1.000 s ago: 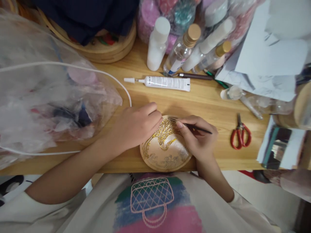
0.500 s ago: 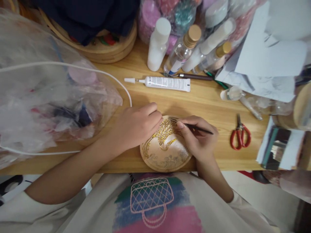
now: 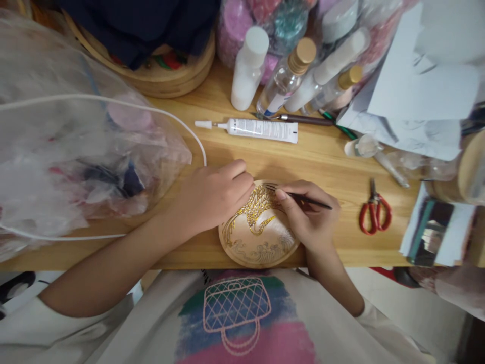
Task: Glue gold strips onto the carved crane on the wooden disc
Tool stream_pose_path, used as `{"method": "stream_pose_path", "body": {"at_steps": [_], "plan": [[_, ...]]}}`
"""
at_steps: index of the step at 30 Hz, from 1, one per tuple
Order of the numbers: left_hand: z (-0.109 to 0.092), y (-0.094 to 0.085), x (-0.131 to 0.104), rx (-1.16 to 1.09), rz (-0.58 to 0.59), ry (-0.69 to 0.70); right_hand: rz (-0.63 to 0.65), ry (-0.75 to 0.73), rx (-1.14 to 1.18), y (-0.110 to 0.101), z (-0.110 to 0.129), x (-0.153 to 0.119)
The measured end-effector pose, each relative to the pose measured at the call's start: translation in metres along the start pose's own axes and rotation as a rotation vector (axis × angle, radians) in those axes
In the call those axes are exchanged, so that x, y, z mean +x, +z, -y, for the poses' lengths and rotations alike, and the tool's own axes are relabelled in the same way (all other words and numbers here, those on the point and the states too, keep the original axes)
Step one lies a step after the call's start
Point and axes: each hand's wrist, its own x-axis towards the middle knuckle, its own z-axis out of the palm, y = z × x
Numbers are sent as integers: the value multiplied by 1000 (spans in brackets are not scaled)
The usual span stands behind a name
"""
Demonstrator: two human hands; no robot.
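A round wooden plaque lies near the table's front edge, with a bird outlined in gold wire and a drawn wave pattern along its lower part. My right hand grips a dark pair of tweezers, and its slim tips rest over the upper part of the plaque among the gold lines. At the upper left rim is my left hand, its fingers curled together. Whatever its fingertips pinch, if anything, is hidden.
Behind the plaque lies a white glue tube, its nozzle pointing left. Several bottles stand further back. Red-handled snips lie to the right. A large plastic bag and a white cable take up the left side.
Both hands and the tweezers hold nearly the same pose over the plaque. The view has shifted very slightly.
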Motion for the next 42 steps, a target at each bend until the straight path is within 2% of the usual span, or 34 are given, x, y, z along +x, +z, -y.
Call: {"method": "stream_pose_path", "body": {"at_steps": [31, 42], "plan": [[0, 1, -2, 16, -65, 36, -9, -29, 23, 0, -1, 1], [1, 2, -1, 5, -43, 19, -5, -40, 43, 1, -2, 1]]}}
